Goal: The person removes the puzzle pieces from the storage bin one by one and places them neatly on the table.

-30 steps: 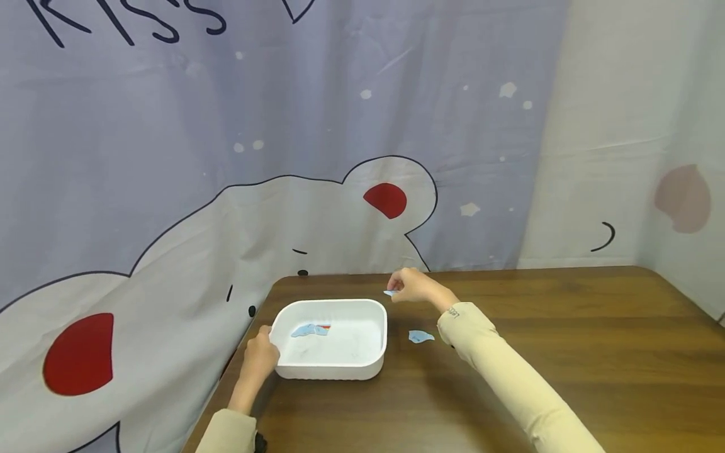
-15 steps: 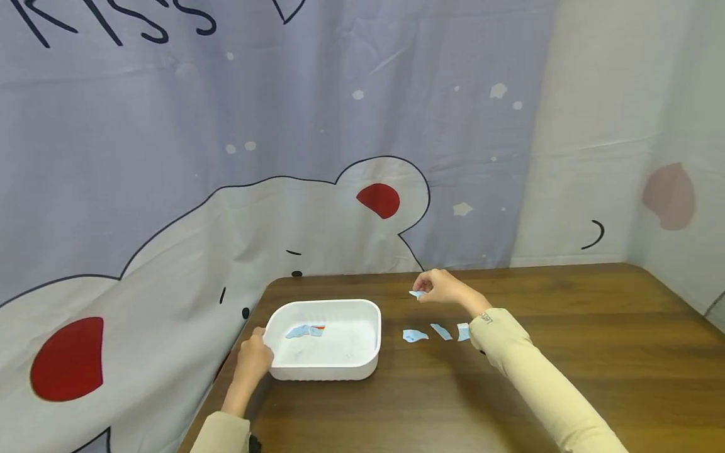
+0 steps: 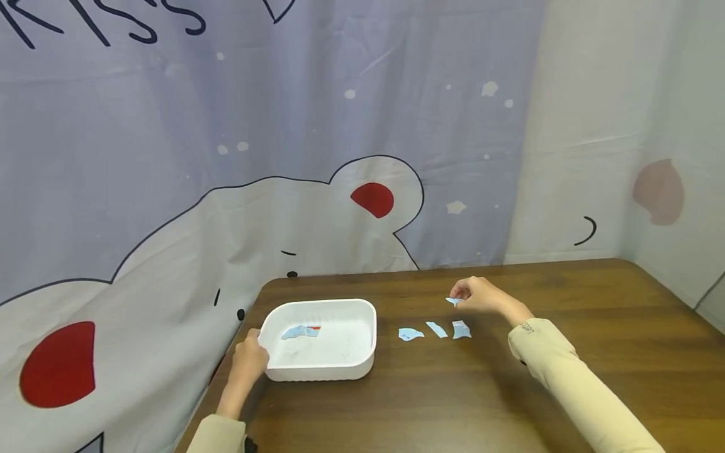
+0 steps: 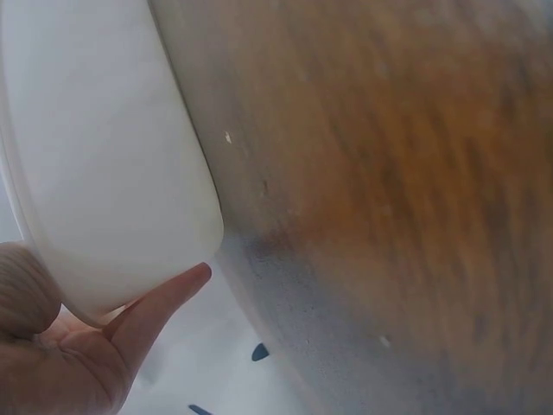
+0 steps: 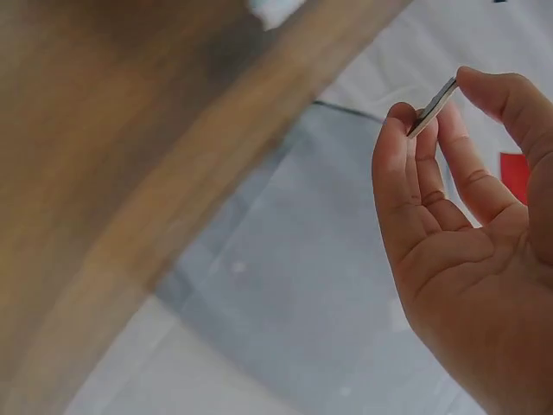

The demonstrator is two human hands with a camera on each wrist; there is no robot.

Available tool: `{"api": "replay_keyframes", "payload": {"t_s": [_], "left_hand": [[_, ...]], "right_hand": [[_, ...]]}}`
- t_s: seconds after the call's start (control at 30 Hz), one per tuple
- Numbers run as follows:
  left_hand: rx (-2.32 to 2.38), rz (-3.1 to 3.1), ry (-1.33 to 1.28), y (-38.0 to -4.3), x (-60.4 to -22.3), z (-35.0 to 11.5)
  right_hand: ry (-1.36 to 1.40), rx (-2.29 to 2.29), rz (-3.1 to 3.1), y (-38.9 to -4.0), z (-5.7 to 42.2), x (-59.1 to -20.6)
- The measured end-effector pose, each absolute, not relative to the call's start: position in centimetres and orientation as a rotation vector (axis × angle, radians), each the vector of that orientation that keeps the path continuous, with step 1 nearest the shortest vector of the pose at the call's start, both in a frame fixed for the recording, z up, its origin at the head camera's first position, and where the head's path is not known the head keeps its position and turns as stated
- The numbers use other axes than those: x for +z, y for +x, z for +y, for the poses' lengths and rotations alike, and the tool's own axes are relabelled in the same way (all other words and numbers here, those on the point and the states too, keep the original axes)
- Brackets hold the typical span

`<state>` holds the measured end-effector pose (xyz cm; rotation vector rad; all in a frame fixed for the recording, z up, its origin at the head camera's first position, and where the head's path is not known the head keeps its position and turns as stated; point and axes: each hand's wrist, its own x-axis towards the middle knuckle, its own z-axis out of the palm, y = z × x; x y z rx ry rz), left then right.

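My left hand (image 3: 249, 357) grips the left end of a white plastic tub (image 3: 318, 372); in the left wrist view the thumb lies along the tub's outer wall (image 4: 112, 156). Inside the tub are light-blue flat pieces (image 3: 296, 332), one with a red stripe. My right hand (image 3: 481, 294) is above the far part of the table, right of the tub. Between thumb and fingertips it pinches a small light-blue flat piece (image 3: 454, 301), seen edge-on as a thin piece (image 5: 432, 107) in the right wrist view.
Three more light-blue irregular pieces lie in a row right of the tub: a left piece (image 3: 410, 334), a narrow middle piece (image 3: 437, 329) and a right piece (image 3: 461, 329). The brown wooden table (image 3: 430, 402) ends at a printed curtain (image 3: 317, 220) behind.
My right hand has moved right, away from the tub, carrying the pinched piece. Two table pieces that the right arm hid now show. My left hand stays on the tub.
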<state>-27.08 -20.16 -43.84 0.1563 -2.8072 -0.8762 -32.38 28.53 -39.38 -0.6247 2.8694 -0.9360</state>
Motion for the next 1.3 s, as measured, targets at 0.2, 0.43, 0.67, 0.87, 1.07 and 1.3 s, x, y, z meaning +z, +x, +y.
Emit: {"api": "replay_keyframes", "payload": {"t_s": [0.2,0.43,0.67,0.87,1.07,1.3], "left_hand": [[-0.878,-2.821,0.159,-27.0,-43.7,-20.3],[-0.879,-2.831,0.159,-27.1,-43.7,-20.2],[-0.871,-2.833,0.157,-27.0,-43.7,-20.2],[-0.871,-2.833,0.144,-27.1,-43.6,-20.2],[-0.865,-2.824,0.143,-27.0,-43.5,-20.1],[-0.869,-2.834,0.152,-27.0,-43.6,-20.2]], "right_hand": [[-0.610,-0.923,2.873,-31.7,30.4,-40.4],[-0.519,-0.886,2.836,-30.7,31.5,-41.1],[-0.461,-0.865,2.814,-30.4,32.1,-42.1],[-0.445,-0.834,2.813,-30.4,32.1,-42.8],[-0.442,-0.830,2.818,-30.4,32.2,-43.1],[-0.436,-0.811,2.841,-30.6,32.2,-43.5]]}}
